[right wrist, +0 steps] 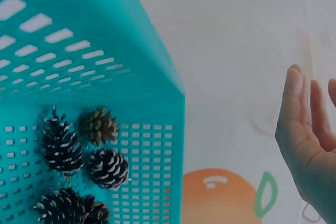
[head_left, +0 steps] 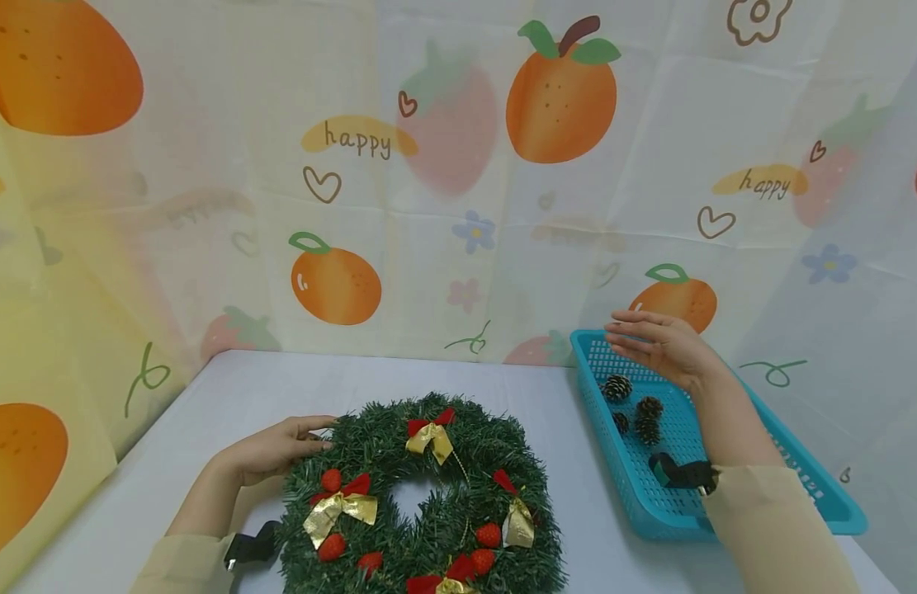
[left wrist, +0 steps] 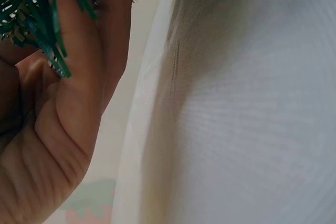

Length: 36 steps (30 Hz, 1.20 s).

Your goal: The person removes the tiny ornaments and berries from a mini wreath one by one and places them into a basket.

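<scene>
The wreath [head_left: 461, 497] lies on the near part of the table [head_left: 586, 499]. The left hand [head_left: 272, 450] touches its far left edge; whether the fingers grip, I cannot tell. The right hand [head_left: 668, 346], fingers extended, empty, is above the blue basket [head_left: 616, 466].

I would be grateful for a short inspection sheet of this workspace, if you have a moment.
Surface: white cloth-covered table.
Job's things: round green tinsel wreath with shiny red-and-gold bows and red berries; rectangular turquoise perforated plastic basket holding brown pine cones.
Clutter: nothing seen.
Hands: left hand touches the wreath's left edge; right hand is raised by the basket, fingers extended, holding nothing.
Cables: nothing seen.
Surroundings: pale fruit-printed hanging sheet behind.
</scene>
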Each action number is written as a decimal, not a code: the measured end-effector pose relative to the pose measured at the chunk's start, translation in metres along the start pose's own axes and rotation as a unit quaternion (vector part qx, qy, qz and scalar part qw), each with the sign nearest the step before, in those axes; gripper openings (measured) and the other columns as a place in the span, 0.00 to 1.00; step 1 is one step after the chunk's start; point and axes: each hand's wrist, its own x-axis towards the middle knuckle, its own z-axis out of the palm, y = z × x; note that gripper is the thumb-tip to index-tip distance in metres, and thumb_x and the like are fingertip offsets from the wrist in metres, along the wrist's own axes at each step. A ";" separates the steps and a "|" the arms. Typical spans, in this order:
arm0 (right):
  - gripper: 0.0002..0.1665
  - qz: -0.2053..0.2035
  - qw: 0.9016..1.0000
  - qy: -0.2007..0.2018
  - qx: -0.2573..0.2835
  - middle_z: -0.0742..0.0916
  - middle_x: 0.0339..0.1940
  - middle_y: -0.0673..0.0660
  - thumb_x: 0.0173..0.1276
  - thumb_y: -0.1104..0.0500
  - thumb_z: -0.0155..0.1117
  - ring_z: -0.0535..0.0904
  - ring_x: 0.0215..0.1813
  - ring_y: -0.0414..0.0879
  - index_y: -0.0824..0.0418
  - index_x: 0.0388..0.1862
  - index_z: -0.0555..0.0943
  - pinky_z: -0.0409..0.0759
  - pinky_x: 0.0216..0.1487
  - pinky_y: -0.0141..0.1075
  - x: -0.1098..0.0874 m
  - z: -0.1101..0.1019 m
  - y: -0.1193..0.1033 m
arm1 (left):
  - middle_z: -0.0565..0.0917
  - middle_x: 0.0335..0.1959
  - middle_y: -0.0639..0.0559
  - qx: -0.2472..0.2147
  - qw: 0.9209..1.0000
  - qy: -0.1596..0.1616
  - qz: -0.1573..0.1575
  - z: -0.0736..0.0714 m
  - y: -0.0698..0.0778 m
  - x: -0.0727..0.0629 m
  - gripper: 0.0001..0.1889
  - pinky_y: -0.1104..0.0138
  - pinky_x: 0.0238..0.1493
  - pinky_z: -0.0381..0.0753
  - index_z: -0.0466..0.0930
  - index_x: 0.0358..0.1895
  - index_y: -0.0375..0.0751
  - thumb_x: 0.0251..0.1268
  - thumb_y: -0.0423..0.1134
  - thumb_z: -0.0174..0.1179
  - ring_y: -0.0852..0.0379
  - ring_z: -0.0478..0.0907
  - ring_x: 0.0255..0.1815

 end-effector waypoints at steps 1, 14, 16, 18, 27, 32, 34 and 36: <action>0.14 -0.002 1.000 -0.003 -0.002 0.90 0.49 0.47 0.79 0.62 0.50 0.86 0.52 0.39 0.52 0.52 0.82 0.83 0.56 0.32 0.000 0.002 0.000 | 0.57 0.72 0.17 0.000 1.000 0.000 0.001 0.000 0.000 0.000 0.37 0.74 0.19 0.60 0.46 0.79 0.32 0.76 0.45 0.52 0.63 0.47 0.15; 0.14 -0.026 0.995 -0.043 -0.086 0.88 0.52 0.46 0.79 0.60 0.51 0.85 0.54 0.39 0.53 0.55 0.81 0.82 0.57 0.34 -0.003 0.038 -0.004 | 0.56 0.73 0.17 0.001 1.000 0.000 0.000 -0.001 -0.001 0.000 0.37 0.74 0.19 0.61 0.46 0.79 0.32 0.77 0.45 0.52 0.64 0.48 0.14; 0.14 -0.031 0.993 -0.051 -0.101 0.88 0.52 0.46 0.78 0.61 0.51 0.85 0.54 0.38 0.52 0.54 0.82 0.82 0.57 0.33 -0.002 0.043 -0.004 | 0.56 0.73 0.17 0.001 1.000 0.001 -0.001 -0.001 -0.001 0.000 0.37 0.74 0.19 0.60 0.46 0.79 0.32 0.77 0.44 0.52 0.64 0.48 0.14; 0.14 -0.035 0.991 -0.063 -0.114 0.88 0.53 0.45 0.79 0.62 0.51 0.85 0.55 0.38 0.53 0.55 0.81 0.82 0.57 0.33 -0.001 0.048 -0.002 | 0.56 0.73 0.17 0.001 1.000 0.001 -0.001 0.000 -0.001 0.001 0.37 0.74 0.19 0.60 0.46 0.79 0.32 0.77 0.44 0.51 0.64 0.48 0.15; 0.15 -0.033 0.988 -0.096 -0.115 0.88 0.54 0.47 0.78 0.62 0.52 0.85 0.55 0.41 0.59 0.59 0.80 0.82 0.58 0.34 -0.005 0.073 0.001 | 0.60 0.71 0.18 0.001 1.000 0.000 -0.001 -0.001 -0.002 0.001 0.36 0.74 0.19 0.61 0.46 0.79 0.31 0.77 0.43 0.51 0.64 0.49 0.15; 0.16 -0.031 0.986 -0.109 -0.120 0.88 0.52 0.47 0.77 0.62 0.53 0.85 0.55 0.42 0.60 0.60 0.79 0.82 0.58 0.35 -0.006 0.082 0.005 | 0.60 0.71 0.17 0.003 1.000 -0.002 0.000 0.000 -0.001 0.001 0.36 0.74 0.19 0.61 0.45 0.79 0.30 0.78 0.43 0.50 0.65 0.49 0.14; 0.16 -0.030 0.985 -0.116 -0.126 0.88 0.53 0.48 0.77 0.62 0.53 0.85 0.55 0.43 0.59 0.60 0.80 0.82 0.58 0.35 -0.007 0.085 0.007 | 0.60 0.71 0.17 0.005 1.000 -0.003 0.001 0.000 0.000 0.001 0.36 0.74 0.19 0.60 0.45 0.79 0.30 0.78 0.43 0.50 0.64 0.48 0.14; 0.17 -0.028 0.983 -0.123 -0.133 0.87 0.53 0.47 0.77 0.62 0.53 0.85 0.56 0.42 0.60 0.61 0.79 0.82 0.59 0.36 -0.008 0.088 0.010 | 0.60 0.71 0.17 0.006 1.000 -0.005 0.003 0.000 0.000 0.000 0.36 0.74 0.19 0.60 0.45 0.79 0.30 0.78 0.42 0.49 0.64 0.48 0.14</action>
